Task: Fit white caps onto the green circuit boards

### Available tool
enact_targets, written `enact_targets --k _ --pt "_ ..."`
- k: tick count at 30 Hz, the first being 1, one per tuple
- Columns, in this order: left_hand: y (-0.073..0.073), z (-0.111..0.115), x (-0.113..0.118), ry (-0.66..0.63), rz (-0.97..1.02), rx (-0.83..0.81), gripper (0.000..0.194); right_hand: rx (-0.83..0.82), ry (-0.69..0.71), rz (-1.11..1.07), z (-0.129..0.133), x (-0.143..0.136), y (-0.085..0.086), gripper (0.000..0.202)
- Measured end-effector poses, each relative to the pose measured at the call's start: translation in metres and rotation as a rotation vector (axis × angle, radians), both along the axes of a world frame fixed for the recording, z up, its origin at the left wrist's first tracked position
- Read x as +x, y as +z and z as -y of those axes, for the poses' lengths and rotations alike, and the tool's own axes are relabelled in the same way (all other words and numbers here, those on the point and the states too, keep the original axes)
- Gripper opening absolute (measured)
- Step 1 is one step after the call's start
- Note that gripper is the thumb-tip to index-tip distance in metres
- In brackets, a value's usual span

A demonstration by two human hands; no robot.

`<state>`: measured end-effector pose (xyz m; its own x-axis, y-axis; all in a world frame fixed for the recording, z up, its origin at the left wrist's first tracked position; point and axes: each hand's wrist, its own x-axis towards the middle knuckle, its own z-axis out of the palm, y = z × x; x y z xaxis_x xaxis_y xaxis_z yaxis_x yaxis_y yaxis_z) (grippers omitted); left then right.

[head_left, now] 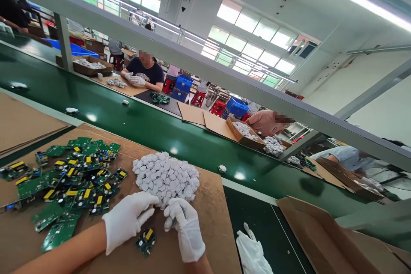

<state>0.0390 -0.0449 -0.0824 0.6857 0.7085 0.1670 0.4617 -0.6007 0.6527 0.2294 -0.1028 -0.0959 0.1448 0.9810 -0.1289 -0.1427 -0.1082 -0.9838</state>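
My left hand [130, 218], in a white glove, is at the near edge of a heap of white round pieces [165, 175]. Its fingers are bent and closed, and whatever is between them is hidden. Close by on the right, my gloved right hand [186, 227] has its fingers curled together by the same heap; I cannot make out what they hold. A small green circuit board [146, 242] with a yellow-topped part lies on the cardboard [125, 261] just below and between the hands. Left of them is a pile of similar circuit boards [77, 175].
Beyond the cardboard runs a green conveyor belt [192, 147] carrying a few scattered white pieces. A white glove [253, 252] and an open cardboard box [324, 235] are at the right. A slanting metal rail [205, 62] crosses above. Several people sit across the belt.
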Motion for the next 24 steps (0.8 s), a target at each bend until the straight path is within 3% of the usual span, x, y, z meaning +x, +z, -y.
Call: enact_targets --k 3,6,9,12,14,17,24 --pt "0.005 0.001 0.001 -0.145 -0.084 -0.008 0.026 0.018 -0.044 0.069 -0.001 0.005 0.000 0.028" --pt "-0.001 0.004 0.004 -0.403 -0.240 0.086 0.059 0.040 -0.070 0.123 -0.002 0.007 0.000 0.028" --pt "-0.014 0.008 0.008 -0.539 -0.404 0.219 0.065 0.062 -0.055 0.150 0.000 0.005 0.000 0.028" --pt "-0.021 0.012 0.007 -0.434 -0.512 0.236 0.060 0.085 -0.014 0.153 0.003 0.003 -0.001 0.027" --pt "-0.018 0.012 0.003 -0.366 -0.572 0.201 0.061 0.099 0.015 0.148 0.004 0.003 -0.001 0.025" --pt "-0.005 0.012 -0.005 -0.341 -0.618 0.133 0.064 0.113 0.045 0.142 0.004 0.004 -0.001 0.025" --pt "0.024 0.020 -0.004 -0.179 -0.642 0.034 0.043 0.116 0.080 0.142 0.002 -0.010 -0.007 0.033"
